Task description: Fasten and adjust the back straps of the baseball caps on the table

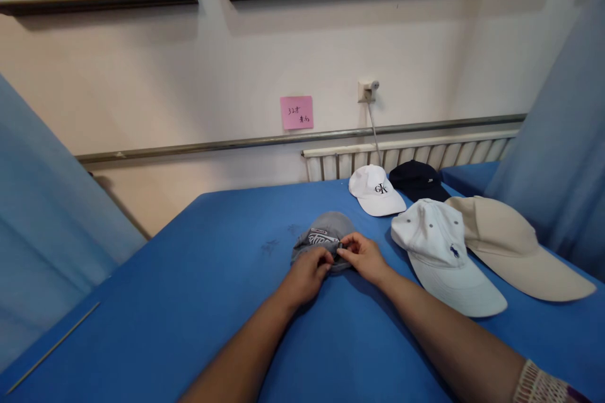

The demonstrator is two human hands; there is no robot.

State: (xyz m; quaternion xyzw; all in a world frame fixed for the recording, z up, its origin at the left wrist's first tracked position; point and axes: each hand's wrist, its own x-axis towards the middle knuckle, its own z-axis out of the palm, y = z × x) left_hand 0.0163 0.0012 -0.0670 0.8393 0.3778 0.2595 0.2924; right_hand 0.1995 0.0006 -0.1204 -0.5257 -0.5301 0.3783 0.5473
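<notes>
A grey baseball cap point(326, 230) with white lettering lies on the blue-covered table point(198, 277), in front of me. At its near edge, my left hand point(309, 271) pinches the cap from the left, fingers curled and thumb against them. My right hand point(363, 257) grips the same edge from the right between thumb and fingertips. The two hands almost meet at a small dark part of the cap, perhaps its strap; the fingers partly cover it.
To the right lie a white cap point(373, 186) with black letters, a dark navy cap point(416, 177), a pale cap point(432, 236) with a small blue emblem, and a long-brimmed beige cap point(505, 236). A thin stick point(54, 346) lies at the left edge. Blue curtains point(42, 220) hang at both sides.
</notes>
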